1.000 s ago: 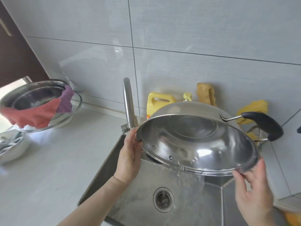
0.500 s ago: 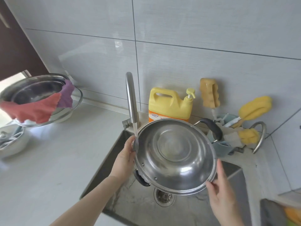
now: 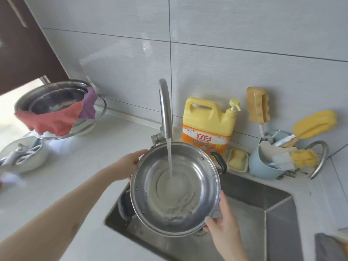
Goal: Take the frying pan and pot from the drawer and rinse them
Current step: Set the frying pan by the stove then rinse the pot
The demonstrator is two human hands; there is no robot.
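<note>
Since half a second ago the steel pot (image 3: 175, 189) has tipped from facing the camera to mouth-up under the faucet (image 3: 165, 108), and water (image 3: 170, 159) now runs into it, pooling on its bottom. It is held over the left part of the sink (image 3: 263, 208). The left hand (image 3: 128, 164) reaches in from the near left, forearm extended, fingers curled on the far-left rim. The right hand (image 3: 222, 225) grips the near-right rim, thumb lying along the edge. One black handle (image 3: 220, 162) points far right. Behind stands a yellow detergent jug (image 3: 209, 123) labelled "立白"; smaller print is unreadable. Far left, a steel basin (image 3: 56, 97) carries red and purple cloths (image 3: 56, 117).
</note>
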